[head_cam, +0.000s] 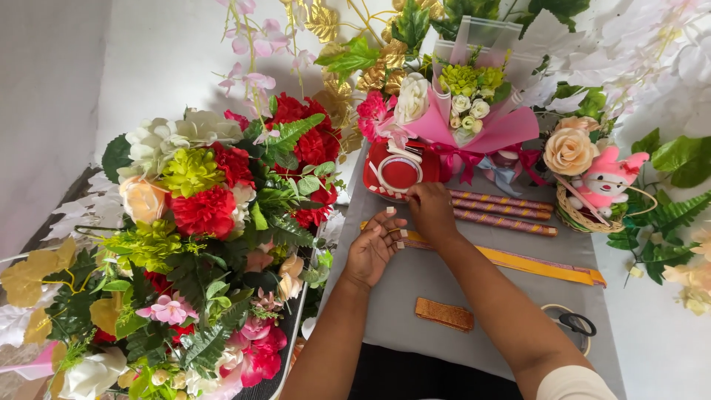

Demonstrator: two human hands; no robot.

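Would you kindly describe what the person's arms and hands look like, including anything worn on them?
Both forearms are bare. The left hand and right hand wear no gloves, and no rings or watch show. A pale cream sleeve edge appears on the right upper arm at the bottom of the picture.

Both forearms were bare down to the left hand [372,250] and right hand [432,211], and a pale cream sleeve edge covered only the right upper arm.

A florist's craft workshop: artificial flower arrangements [200,244], wrapped bouquet [466,111].
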